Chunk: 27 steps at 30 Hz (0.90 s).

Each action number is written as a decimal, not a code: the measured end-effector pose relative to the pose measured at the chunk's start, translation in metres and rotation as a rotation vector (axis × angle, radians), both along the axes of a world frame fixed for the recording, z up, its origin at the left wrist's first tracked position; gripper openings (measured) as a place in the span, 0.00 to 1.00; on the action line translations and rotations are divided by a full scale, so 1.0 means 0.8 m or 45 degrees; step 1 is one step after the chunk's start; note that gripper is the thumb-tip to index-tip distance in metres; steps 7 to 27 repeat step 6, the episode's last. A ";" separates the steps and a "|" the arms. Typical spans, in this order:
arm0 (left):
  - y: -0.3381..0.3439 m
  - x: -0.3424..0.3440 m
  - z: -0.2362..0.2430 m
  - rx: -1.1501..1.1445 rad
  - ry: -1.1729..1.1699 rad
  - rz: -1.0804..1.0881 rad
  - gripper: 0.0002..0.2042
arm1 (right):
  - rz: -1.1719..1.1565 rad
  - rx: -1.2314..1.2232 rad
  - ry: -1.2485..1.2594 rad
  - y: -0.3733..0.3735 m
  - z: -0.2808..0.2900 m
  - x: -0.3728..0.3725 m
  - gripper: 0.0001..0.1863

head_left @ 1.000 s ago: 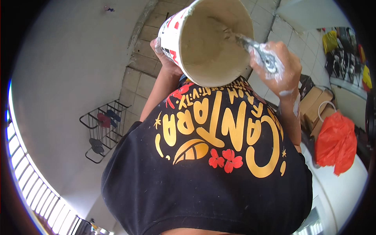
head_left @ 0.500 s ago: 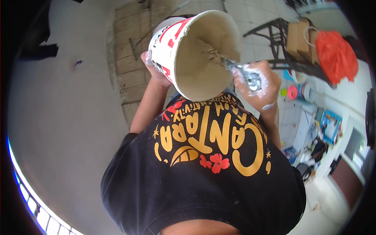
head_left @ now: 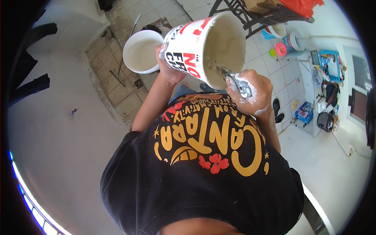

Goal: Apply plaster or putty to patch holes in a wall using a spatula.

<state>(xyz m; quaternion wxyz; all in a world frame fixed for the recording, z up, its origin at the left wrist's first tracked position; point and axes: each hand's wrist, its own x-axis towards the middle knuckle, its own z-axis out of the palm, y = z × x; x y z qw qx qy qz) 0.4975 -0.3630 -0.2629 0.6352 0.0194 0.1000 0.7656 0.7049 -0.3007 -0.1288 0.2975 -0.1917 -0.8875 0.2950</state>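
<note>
A white bucket (head_left: 182, 45) with red and black print is tilted, its mouth turned to the right. Pale, creamy residue coats its inner wall. My left hand (head_left: 169, 69) grips the bucket's outside at its lower left. My right hand (head_left: 253, 91), smeared with white paste, is closed around a dark grey hand tool (head_left: 224, 73) at the bucket's rim. The tool's far end reaches inside and is partly blurred, so I cannot make out whether it is a brush or a scraper. Behind the held bucket, a second white bucket (head_left: 135, 44) stands on the floor.
Brownish tiles (head_left: 105, 64) and a long stick (head_left: 135, 24) lie at the far left. A dark wooden stand (head_left: 231, 8) bears a cardboard box (head_left: 261, 4) and a red bag (head_left: 305, 7). Buckets (head_left: 291, 42), a pink tub (head_left: 280, 49) and a cluttered shelf (head_left: 313, 102) are at right.
The view has shifted, and the second bucket shows more fully. My right hand has moved lower, toward the near rim, with the tool still in the held bucket.
</note>
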 end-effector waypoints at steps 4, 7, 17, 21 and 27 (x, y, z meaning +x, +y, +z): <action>0.001 0.059 0.024 -0.090 -0.323 -0.053 0.38 | -0.244 -0.182 0.065 -0.016 0.005 0.078 0.12; 0.049 0.098 0.083 0.025 -0.616 -0.168 0.39 | -0.333 -0.152 0.137 -0.006 -0.002 0.127 0.12; 0.049 0.098 0.083 0.025 -0.616 -0.168 0.39 | -0.333 -0.152 0.137 -0.006 -0.002 0.127 0.12; 0.049 0.098 0.083 0.025 -0.616 -0.168 0.39 | -0.333 -0.152 0.137 -0.006 -0.002 0.127 0.12; 0.049 0.098 0.083 0.025 -0.616 -0.168 0.39 | -0.333 -0.152 0.137 -0.006 -0.002 0.127 0.12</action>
